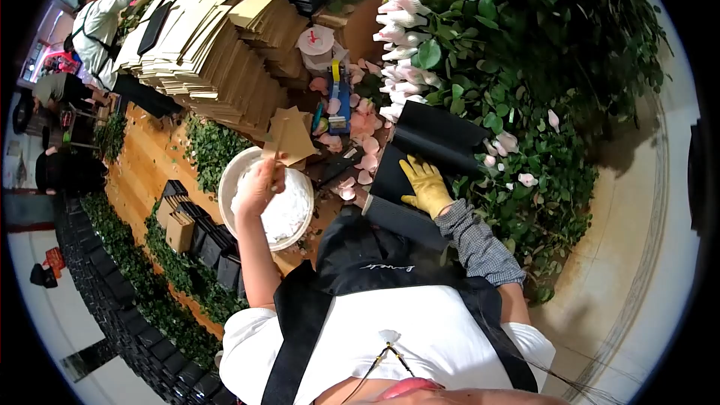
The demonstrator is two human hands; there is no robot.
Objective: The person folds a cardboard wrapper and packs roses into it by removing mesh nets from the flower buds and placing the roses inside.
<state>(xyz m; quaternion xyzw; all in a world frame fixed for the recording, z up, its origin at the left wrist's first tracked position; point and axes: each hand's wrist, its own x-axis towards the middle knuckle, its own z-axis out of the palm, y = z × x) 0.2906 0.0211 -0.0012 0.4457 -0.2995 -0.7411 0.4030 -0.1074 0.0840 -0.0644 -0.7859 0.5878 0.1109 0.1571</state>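
Observation:
My left hand is bare and raised over a white bucket of white material. Its fingers are pinched on the near edge of a small tan cardboard sheet. A yellow glove covers my right hand, which lies with fingers spread on a black sheet whose sides are folded up. Beyond it, a row of pale pink roses in white netting sleeves lies with leafy stems pointing right.
Tall stacks of tan cardboard stand at the upper left. A blue and yellow tape dispenser sits among loose pink petals. Black-wrapped bundles line the lower left. Another person works at the far upper left.

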